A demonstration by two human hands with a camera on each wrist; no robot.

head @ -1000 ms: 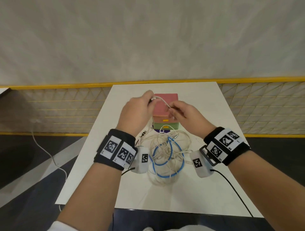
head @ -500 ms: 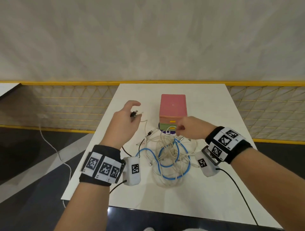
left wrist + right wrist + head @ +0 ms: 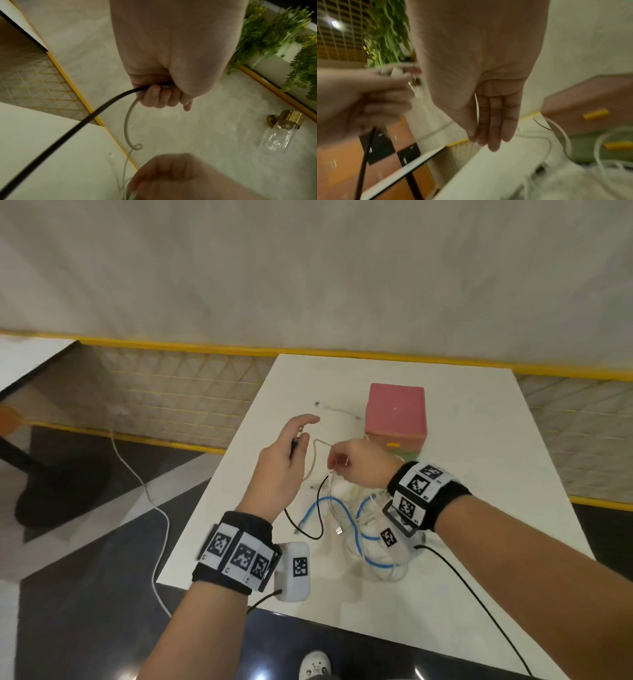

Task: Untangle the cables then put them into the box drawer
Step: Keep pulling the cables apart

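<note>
Left hand (image 3: pixel 284 460) curled round black cable (image 3: pixel 320 508) and beige cable (image 3: pixel 127 121), right hand (image 3: pixel 359 463) apparently pinching a white strand above tangle (image 3: pixel 363 522) on surface (image 3: pixel 479 508) beside closed box drawer (image 3: pixel 395 419): risk of knot tightening under opposing pulls.

A white table (image 3: pixel 462 559) stands against a low yellow-railed mesh barrier (image 3: pixel 178 392), with a pale wall (image 3: pixel 308 268) above it. A white cord (image 3: pixel 150 501) trails over the dark and light patterned floor (image 3: pixel 85 559). Another table's dark-edged corner (image 3: pixel 37 354) shows far left. A white shoe (image 3: pixel 315 664) peeks in below. Green foliage (image 3: pixel 274 33) and a brass-and-glass wall lamp (image 3: pixel 283 129) appear in the left wrist view.
</note>
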